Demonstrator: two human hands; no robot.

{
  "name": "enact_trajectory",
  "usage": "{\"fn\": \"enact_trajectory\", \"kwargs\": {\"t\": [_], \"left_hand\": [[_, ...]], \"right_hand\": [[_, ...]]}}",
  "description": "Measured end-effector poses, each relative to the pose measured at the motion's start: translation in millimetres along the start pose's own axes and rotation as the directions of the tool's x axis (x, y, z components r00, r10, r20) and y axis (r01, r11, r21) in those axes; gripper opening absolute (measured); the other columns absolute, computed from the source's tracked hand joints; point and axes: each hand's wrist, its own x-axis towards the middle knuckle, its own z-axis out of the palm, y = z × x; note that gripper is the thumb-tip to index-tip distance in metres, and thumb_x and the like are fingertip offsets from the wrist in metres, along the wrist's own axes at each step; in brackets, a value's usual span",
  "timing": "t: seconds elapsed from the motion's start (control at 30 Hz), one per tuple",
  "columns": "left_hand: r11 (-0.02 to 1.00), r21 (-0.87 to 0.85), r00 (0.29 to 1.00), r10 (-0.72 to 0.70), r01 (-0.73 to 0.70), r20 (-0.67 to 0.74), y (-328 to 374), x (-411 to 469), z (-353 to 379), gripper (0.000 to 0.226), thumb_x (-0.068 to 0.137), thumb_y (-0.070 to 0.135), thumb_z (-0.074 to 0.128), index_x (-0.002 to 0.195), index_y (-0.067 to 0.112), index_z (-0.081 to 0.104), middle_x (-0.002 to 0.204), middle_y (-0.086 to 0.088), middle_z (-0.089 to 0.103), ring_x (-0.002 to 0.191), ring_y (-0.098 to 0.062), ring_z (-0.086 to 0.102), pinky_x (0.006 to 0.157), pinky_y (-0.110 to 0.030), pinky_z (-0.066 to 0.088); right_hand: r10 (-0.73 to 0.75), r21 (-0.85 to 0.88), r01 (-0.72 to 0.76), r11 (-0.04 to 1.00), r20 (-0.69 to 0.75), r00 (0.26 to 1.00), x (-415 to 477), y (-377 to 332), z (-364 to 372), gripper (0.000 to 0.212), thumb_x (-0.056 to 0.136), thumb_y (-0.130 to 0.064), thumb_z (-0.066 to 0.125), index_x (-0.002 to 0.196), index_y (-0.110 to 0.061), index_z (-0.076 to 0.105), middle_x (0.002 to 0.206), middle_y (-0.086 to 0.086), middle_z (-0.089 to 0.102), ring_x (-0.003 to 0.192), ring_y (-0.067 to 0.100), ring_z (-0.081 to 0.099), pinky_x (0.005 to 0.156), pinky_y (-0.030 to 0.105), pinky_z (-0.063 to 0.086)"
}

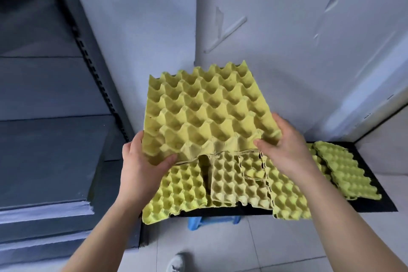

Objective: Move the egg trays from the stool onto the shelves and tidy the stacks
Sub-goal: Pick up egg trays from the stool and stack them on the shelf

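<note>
A yellow-green egg tray (pixel 205 110) is lifted and tilted up in front of me. My left hand (pixel 143 163) grips its near left corner and my right hand (pixel 284 148) grips its near right corner. Below it lie several more egg trays (pixel 238 185), spread loosely over a black mat (pixel 375 203). A blue stool (pixel 213 221) shows just under the mat's front edge. Another short stack of trays (pixel 346 172) rests at the right end of the mat.
Dark grey shelves (pixel 44 157) stand at the left, with a slotted upright post (pixel 97 77) beside them. White walls meet in a corner behind the trays. The floor is pale tile, and a shoe (pixel 176 263) shows at the bottom edge.
</note>
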Motion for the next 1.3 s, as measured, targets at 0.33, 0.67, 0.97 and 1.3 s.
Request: {"fn": "enact_trajectory", "kwargs": {"t": [0.33, 0.67, 0.97, 1.3], "left_hand": [[0.978, -0.025, 0.930, 0.190, -0.209, -0.315, 73, -79, -99, 0.077, 0.073, 0.034, 0.081, 0.138, 0.031, 0.041, 0.122, 0.010, 0.044, 0.093, 0.017, 0.046, 0.073, -0.008, 0.036], [0.932, 0.079, 0.786, 0.342, -0.353, -0.515, 113, -99, -214, 0.084, 0.072, 0.037, 0.081, 0.143, 0.027, 0.038, 0.129, 0.010, 0.045, 0.101, 0.000, 0.047, 0.084, -0.015, 0.036], [0.911, 0.144, 0.696, 0.390, -0.386, -0.603, 94, -88, -347, 0.086, 0.073, 0.041, 0.078, 0.145, 0.022, 0.035, 0.134, 0.010, 0.043, 0.112, -0.003, 0.043, 0.094, -0.020, 0.034], [0.924, 0.179, 0.707, 0.374, -0.338, -0.600, 63, -37, -480, 0.084, 0.075, 0.050, 0.074, 0.144, 0.019, 0.037, 0.132, 0.000, 0.056, 0.119, -0.018, 0.053, 0.097, -0.034, 0.043]], "right_hand": [[-0.330, 0.129, 0.357, 0.925, -0.189, 0.925, -57, -80, -61, 0.078, 0.076, -0.035, 0.074, 0.143, -0.022, 0.037, 0.142, -0.006, 0.047, 0.129, 0.010, 0.044, 0.109, 0.031, 0.035], [-0.528, 0.245, 0.594, 0.766, -0.286, 0.799, -89, -183, -72, 0.049, 0.078, -0.026, 0.074, 0.122, -0.026, 0.055, 0.109, -0.004, 0.065, 0.097, 0.011, 0.063, 0.086, 0.035, 0.051], [-0.619, 0.334, 0.695, 0.636, -0.317, 0.719, -113, -307, -18, 0.042, 0.076, -0.027, 0.075, 0.114, -0.020, 0.059, 0.100, -0.005, 0.068, 0.088, 0.010, 0.063, 0.078, 0.027, 0.050], [-0.641, 0.334, 0.725, 0.602, -0.339, 0.689, -116, -431, 52, 0.051, 0.073, -0.038, 0.073, 0.118, -0.021, 0.057, 0.105, -0.006, 0.067, 0.093, 0.012, 0.063, 0.080, 0.027, 0.049]]}}
